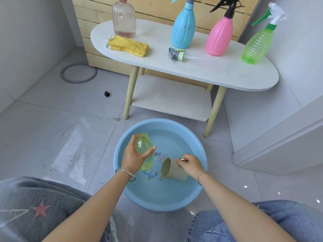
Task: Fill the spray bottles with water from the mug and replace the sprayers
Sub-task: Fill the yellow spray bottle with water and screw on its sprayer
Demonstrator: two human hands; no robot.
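Low in the centre of the frame, the left hand [134,158] curls fingers and thumb round the open yellow-green bottle [143,145], held over the blue basin [157,205]. Its thin clear plastic looks light, easily dented and probably slippery when wet, so a grasp round the wide body seems safest. The right hand [190,165] grips the beige mug [173,170], which is tipped sideways in the water. It looks rigid and should grow heavier once filled. A loose sprayer [176,54] lies on the tabletop [218,72].

The left hand [132,158] grips an uncapped yellow-green plastic bottle [143,145] over a round blue plastic basin [174,122]. At the bottle's four o'clock, the right hand [189,165] holds a beige mug [173,170] on its side.
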